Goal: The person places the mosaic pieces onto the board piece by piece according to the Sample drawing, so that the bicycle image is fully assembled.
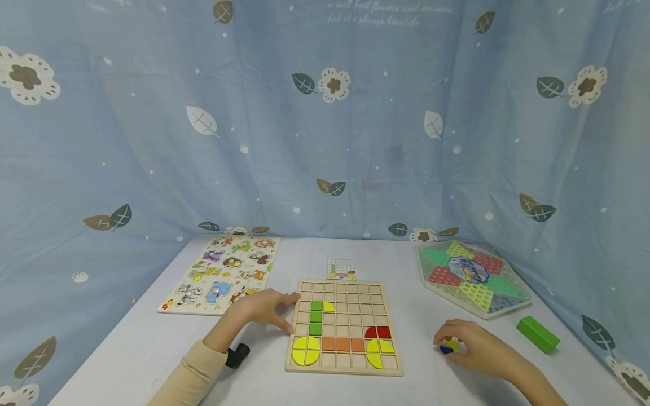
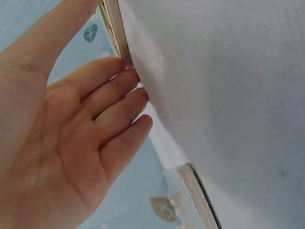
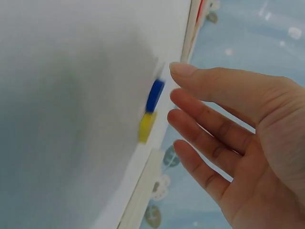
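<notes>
My left hand [image 1: 266,309] touches the left edge of a wooden grid board [image 1: 356,304], its fingers nearly straight in the left wrist view. On the board lie green squares [image 1: 316,317], orange squares [image 1: 343,344], red quarter-round pieces [image 1: 378,332] and yellow quarter-round pieces [image 1: 307,351]. To the right of the board, my right hand [image 1: 474,348] hovers over a blue piece [image 3: 155,95] and a yellow piece [image 3: 147,127] on the white tabletop. Its thumb and fingers are apart and hold nothing. The head view shows those two pieces partly covered by the hand.
A small pattern card [image 1: 341,269] lies behind the board. An animal puzzle board [image 1: 233,273] is at the left, a hexagonal peg-hole game board [image 1: 469,276] at the right. A green block [image 1: 538,334] lies beyond the right hand, a black object [image 1: 237,356] beside the left wrist.
</notes>
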{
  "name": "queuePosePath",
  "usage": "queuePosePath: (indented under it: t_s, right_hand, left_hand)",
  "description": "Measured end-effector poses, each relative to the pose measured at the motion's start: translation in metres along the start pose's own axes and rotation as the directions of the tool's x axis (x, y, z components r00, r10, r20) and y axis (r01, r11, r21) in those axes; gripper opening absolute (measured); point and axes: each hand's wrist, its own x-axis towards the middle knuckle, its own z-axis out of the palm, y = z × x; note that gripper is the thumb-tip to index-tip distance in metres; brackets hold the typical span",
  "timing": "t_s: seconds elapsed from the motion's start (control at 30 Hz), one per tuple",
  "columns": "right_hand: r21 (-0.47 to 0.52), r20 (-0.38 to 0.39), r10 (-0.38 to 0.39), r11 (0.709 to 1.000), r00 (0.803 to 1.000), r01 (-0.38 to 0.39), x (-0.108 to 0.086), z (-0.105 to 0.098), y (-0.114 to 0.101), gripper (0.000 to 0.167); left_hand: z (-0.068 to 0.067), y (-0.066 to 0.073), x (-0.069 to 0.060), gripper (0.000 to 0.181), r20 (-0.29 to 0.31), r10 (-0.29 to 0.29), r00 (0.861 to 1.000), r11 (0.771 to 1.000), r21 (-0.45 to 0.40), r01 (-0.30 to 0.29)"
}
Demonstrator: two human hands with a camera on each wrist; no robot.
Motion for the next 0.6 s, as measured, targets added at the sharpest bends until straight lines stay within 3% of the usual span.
queuePosePath:
  t_s: [0.1,0.23,0.4,0.6]
  right_hand:
    - [0.013,-0.01,0.022,1.0,1.0,-0.022,-0.004,-0.002,0.008,0.025]
    - [0.019,-0.001,0.105,0.994,0.994,-0.105,-0.007,-0.005,0.016,0.025]
    - [0.022,-0.015,0.067,0.998,0.998,-0.066,-0.009,-0.006,0.024,0.027]
    - [0.061,0.006,0.091,0.994,0.996,-0.091,-0.007,-0.006,0.024,0.025]
  left_hand:
    - [-0.001,0.0,-0.001,0.083,0.001,0.005,1.0,1.0,-0.003,-0.005]
    - [-0.001,0.0,0.0,0.083,0.002,0.014,1.0,1.0,-0.005,-0.014]
    - [-0.001,-0.001,0.0,0.084,0.002,0.017,1.0,1.0,-0.004,-0.017]
    - [0.0,-0.002,0.001,0.084,0.001,0.015,1.0,1.0,0.007,-0.015]
